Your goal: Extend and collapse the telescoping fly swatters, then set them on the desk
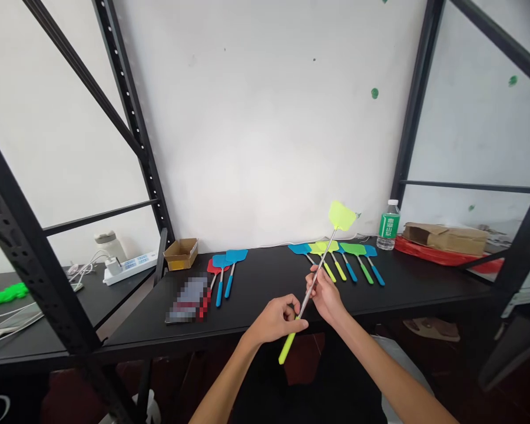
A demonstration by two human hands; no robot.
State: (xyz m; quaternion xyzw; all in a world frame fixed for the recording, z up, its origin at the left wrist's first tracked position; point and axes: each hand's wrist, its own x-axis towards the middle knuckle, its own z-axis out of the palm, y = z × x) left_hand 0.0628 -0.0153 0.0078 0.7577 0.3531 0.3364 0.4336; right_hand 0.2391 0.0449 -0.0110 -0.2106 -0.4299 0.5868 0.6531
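Observation:
A yellow-green fly swatter (287,348) with an extended metal shaft is held at a slant in front of me, its head up at the right and its handle down at the left. My left hand (277,318) pinches it where handle and shaft meet. Higher up, the fingers of my right hand (325,294) are closed round the metal shaft. Behind it lies a row of several blue, yellow and green fly swatters (364,268). Farther left, two blue fly swatters (230,282) rest beside a red fly swatter (211,270).
All this is on a black shelf table (265,277) against a white wall. A small cardboard box (181,254) stands at the back left, behind a blurred flat object (189,300). On the right are a water bottle (388,227) and a cardboard piece (446,238). Black posts (135,118) frame the table.

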